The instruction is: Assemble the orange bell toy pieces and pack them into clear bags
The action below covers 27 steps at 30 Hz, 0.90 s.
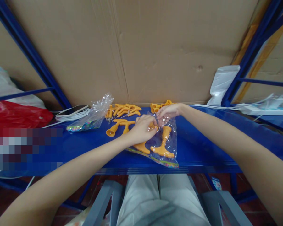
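Observation:
A clear plastic bag (173, 135) lies on the blue table with yellow T-handled corkscrews inside. One bagged corkscrew (165, 138) shows fully, its handle toward me. Over the bag's left part, my left hand (143, 126) is closed around another yellow corkscrew (153, 126), partly hidden by the fingers. At the bag's far end, my right hand (168, 113) pinches the clear film. To the left of my left hand lie assembled corkscrews (112, 130). Behind them sits a pile of yellow handles (122, 109) with metal spirals.
Yellow bell-shaped sleeves (155, 107) stand behind my right hand. A flat clear bag (91, 121) with a colourful header and a coiled white cable (73, 115) lie left. A white pouch (223, 84) leans at the right post. Cardboard (155, 47) closes off the back.

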Each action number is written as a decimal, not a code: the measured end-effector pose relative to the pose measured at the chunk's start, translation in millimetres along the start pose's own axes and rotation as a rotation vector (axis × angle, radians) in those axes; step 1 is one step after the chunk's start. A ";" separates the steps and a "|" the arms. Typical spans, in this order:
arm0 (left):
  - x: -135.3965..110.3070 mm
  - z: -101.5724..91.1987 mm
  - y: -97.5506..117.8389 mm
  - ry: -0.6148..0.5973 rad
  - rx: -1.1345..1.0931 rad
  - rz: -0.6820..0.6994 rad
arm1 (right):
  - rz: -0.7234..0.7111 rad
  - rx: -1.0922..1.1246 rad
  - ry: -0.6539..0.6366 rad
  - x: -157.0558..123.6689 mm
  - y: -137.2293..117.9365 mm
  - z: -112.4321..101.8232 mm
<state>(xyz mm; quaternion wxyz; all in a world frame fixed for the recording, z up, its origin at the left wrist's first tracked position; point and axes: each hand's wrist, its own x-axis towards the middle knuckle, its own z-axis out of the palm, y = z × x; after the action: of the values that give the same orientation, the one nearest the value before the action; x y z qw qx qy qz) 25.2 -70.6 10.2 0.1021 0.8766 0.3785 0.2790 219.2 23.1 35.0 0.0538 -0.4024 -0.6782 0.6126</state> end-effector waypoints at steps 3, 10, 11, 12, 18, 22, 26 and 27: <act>-7.9 -2.2 2.5 -0.043 -0.008 0.181 | 0.011 0.045 -0.063 3.9 1.2 0.3; -21.0 7.7 -3.9 0.094 0.004 0.311 | 0.037 0.078 -0.159 11.4 4.4 -5.9; -21.3 9.9 -4.5 0.119 0.001 0.309 | 0.025 0.085 -0.160 11.9 4.8 -6.7; -21.4 12.0 -4.9 0.142 0.001 0.304 | 0.014 0.094 -0.159 12.2 4.9 -7.1; -20.8 18.6 -5.0 0.202 0.012 0.254 | -0.022 0.139 -0.243 10.7 2.1 0.1; -20.7 16.5 -3.4 0.194 0.001 0.235 | -0.043 0.177 -0.238 9.8 3.8 5.5; -19.3 13.9 -1.7 0.131 0.032 0.231 | -0.047 0.221 -0.143 8.6 8.7 5.2; -18.8 13.8 -1.5 0.108 0.042 0.224 | -0.045 0.225 -0.121 8.0 9.2 4.9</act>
<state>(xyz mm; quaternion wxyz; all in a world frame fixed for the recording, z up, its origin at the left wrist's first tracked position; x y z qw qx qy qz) 21.6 -82.6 -9.4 0.0315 0.8991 0.2891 0.3273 215.4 23.4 22.4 0.0710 -0.3408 -0.6159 0.7067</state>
